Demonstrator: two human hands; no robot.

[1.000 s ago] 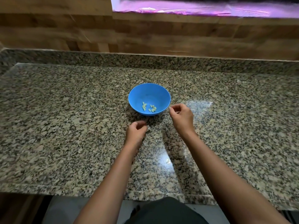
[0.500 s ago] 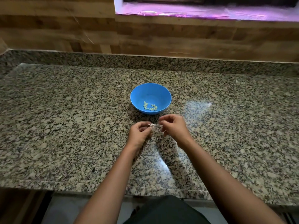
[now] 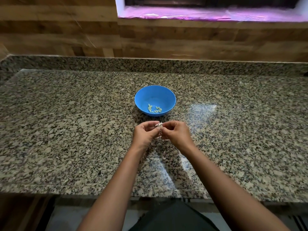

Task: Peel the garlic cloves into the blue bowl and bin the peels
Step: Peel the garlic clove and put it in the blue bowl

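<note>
A blue bowl (image 3: pixel 170 97) stands in the middle of the granite counter (image 3: pixel 66 124) with several peeled pale cloves (image 3: pixel 154 109) at its bottom. Just in front of the bowl, my left hand (image 3: pixel 144 135) and my right hand (image 3: pixel 176 135) meet a little above the counter. Between their fingertips they pinch a small garlic clove (image 3: pixel 158 125) with whitish papery skin. Bits of peel (image 3: pixel 164 140) lie on the counter under the hands, partly hidden.
A wooden wall rises behind the counter's raised back edge, with a window sill (image 3: pixel 208 15) lit pink at the top right. A few small peel scraps (image 3: pixel 163 157) lie on the counter near my forearms. The counter's front edge runs just below my elbows.
My right hand came back from the bowl's rim to meet my left hand. Both hands rose slightly and now pinch the clove together.
</note>
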